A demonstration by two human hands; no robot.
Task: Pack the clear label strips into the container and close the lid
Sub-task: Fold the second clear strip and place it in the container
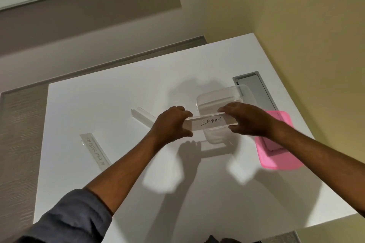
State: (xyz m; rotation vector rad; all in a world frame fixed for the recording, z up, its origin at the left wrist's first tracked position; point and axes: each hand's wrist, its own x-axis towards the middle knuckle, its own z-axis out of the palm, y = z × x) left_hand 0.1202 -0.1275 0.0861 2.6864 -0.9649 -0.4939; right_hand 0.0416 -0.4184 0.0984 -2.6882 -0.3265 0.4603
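Note:
A clear label strip marked ELEPHANT (211, 122) is held level between both hands, just over the near part of the clear plastic container (221, 96). My left hand (171, 122) pinches its left end and my right hand (245, 118) grips its right end. Two more clear strips lie on the white table: one marked SUPERMAN (94, 151) at the left and a plain one (143, 117) behind my left hand. The pink lid (276, 150) lies flat to the right of the container, partly under my right forearm.
The white table (118, 92) ends at a front edge low in the view and a right edge beside a yellow wall. A grey recessed slot (256, 89) sits in the tabletop just behind the container. Dark objects (217, 239) show below the front edge.

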